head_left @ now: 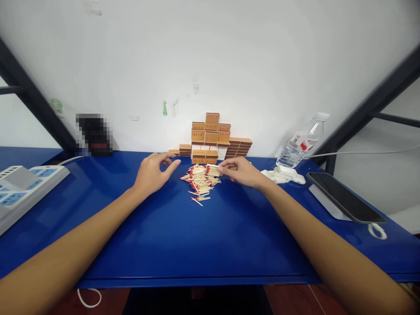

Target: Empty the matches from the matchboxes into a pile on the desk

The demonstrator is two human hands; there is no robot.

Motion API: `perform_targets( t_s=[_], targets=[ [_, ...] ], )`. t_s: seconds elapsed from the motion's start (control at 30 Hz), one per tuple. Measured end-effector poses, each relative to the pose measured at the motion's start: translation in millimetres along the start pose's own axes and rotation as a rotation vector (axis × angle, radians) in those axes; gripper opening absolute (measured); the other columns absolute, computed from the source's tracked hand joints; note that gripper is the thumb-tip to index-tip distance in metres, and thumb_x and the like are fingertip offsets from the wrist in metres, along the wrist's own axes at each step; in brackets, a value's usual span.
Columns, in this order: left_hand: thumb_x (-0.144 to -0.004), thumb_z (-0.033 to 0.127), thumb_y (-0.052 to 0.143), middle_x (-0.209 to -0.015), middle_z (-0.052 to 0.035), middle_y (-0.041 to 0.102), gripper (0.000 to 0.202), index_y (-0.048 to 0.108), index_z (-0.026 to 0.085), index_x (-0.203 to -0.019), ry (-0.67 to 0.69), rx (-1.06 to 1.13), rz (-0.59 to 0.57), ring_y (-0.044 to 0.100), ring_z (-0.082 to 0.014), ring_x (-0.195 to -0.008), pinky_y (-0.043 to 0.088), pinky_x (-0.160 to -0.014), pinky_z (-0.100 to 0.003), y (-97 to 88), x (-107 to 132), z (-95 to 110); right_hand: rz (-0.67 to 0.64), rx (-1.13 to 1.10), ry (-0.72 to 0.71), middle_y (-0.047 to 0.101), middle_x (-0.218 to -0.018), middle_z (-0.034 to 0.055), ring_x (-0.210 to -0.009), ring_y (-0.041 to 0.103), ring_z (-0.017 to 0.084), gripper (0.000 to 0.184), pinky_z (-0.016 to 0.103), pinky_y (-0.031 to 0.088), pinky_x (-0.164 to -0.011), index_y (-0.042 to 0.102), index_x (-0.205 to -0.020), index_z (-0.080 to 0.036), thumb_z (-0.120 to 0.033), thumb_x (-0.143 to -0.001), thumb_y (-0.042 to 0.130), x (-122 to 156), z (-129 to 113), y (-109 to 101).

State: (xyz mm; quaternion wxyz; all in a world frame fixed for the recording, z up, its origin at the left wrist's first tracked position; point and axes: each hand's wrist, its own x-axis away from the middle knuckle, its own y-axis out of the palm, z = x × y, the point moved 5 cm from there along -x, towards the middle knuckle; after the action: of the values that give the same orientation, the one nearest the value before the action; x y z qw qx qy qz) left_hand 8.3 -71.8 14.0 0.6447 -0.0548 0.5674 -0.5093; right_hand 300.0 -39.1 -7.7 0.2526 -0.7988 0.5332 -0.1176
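Note:
Loose red-tipped matches [200, 181] lie in a heap on the blue table [197, 245]. At the heap's right side my right hand [241, 171] pinches a small white matchbox tray [212, 169] with matches lying in it. My left hand [155, 171] hovers left of the heap, thumb and fingers apart, holding nothing. Just behind the heap, orange-brown matchboxes [205, 156] are stacked against the wall, with more boxes [239, 147] piled on their sides to the right.
To the right are crumpled white tissues [284, 175], a tilted clear water bottle [300, 142] and a dark phone [344, 197]. A white power strip [29, 188] lies at the left, and a blurred dark object [95, 134] stands by the wall.

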Motion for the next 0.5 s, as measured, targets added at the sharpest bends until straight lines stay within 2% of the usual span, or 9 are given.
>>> perform_targets(
  t_s=[0.13,0.23,0.37,0.5],
  targets=[
    [-0.096,0.046,0.066,-0.086,-0.0034,0.078,0.030,0.076,0.021,-0.109,-0.002,0.000,0.001,0.070,-0.0215,-0.080,0.053,-0.078,-0.036,0.5,0,-1,0.038,0.182,-0.101,0.072,-0.077,0.0052,-0.057,0.051,0.013,0.043,0.027,0.036,-0.053,0.077,-0.097,-0.016,-0.057,-0.087,0.069,0,-5,-3],
    [-0.096,0.047,0.066,-0.087,-0.0037,0.078,0.031,0.076,0.020,-0.109,-0.005,0.002,0.003,0.070,-0.0216,-0.080,0.054,-0.079,-0.036,0.1,0,0,0.062,0.328,-0.169,0.074,-0.081,0.0045,-0.059,0.050,0.013,0.037,0.028,0.035,-0.056,0.080,-0.099,-0.018,-0.052,-0.091,0.066,2,-11,-5],
    [-0.096,0.047,0.065,-0.085,-0.0038,0.077,0.032,0.076,0.019,-0.108,-0.003,-0.002,-0.003,0.069,-0.0215,-0.077,0.053,-0.079,-0.037,-1.0,0,1,0.069,0.395,-0.200,0.076,-0.084,0.0043,-0.059,0.049,0.014,0.031,0.029,0.035,-0.057,0.081,-0.098,-0.019,-0.046,-0.093,0.066,5,-20,-4],
    [-0.096,0.048,0.066,-0.085,-0.0040,0.077,0.032,0.076,0.020,-0.106,-0.004,-0.001,-0.003,0.069,-0.0218,-0.077,0.053,-0.078,-0.037,-1.5,0,1,0.081,0.457,-0.219,0.074,-0.076,0.0029,-0.059,0.050,0.015,0.027,0.030,0.035,-0.060,0.083,-0.097,-0.021,-0.043,-0.094,0.066,7,-24,-3]
  ],
)
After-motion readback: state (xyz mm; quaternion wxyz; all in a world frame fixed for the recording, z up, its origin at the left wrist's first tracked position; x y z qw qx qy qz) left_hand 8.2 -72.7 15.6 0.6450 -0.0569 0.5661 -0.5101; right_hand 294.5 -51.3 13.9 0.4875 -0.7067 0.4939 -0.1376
